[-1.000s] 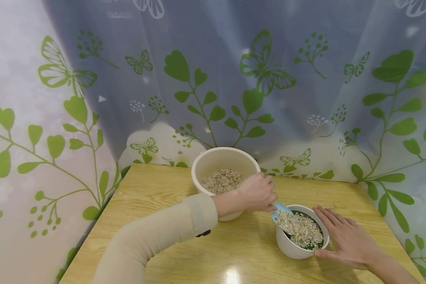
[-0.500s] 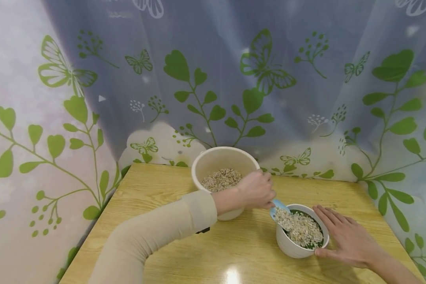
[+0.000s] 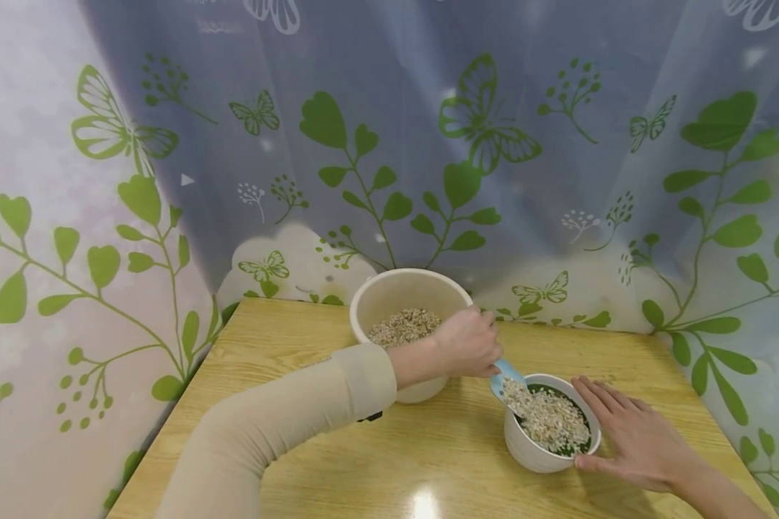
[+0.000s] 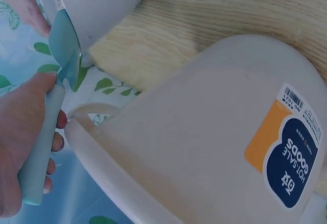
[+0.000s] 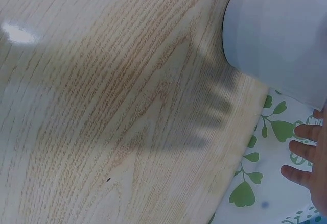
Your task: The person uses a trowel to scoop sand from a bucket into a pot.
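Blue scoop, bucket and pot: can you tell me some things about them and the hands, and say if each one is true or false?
1. The left hand holds the blue scoop. True.
2. The right hand holds the blue scoop too. False: it is at the edge of the white pot.
3. The beige bucket has a label. True.
4. The beige bucket lies on its side. False: it stands upright.
5. Pale grains lie in the white pot. True.

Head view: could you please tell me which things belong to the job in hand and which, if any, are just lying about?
Job: left hand, gripping scoop; right hand, at pot; grains, in pot and bucket.
Merely setting: table, underneath; curtain, behind.
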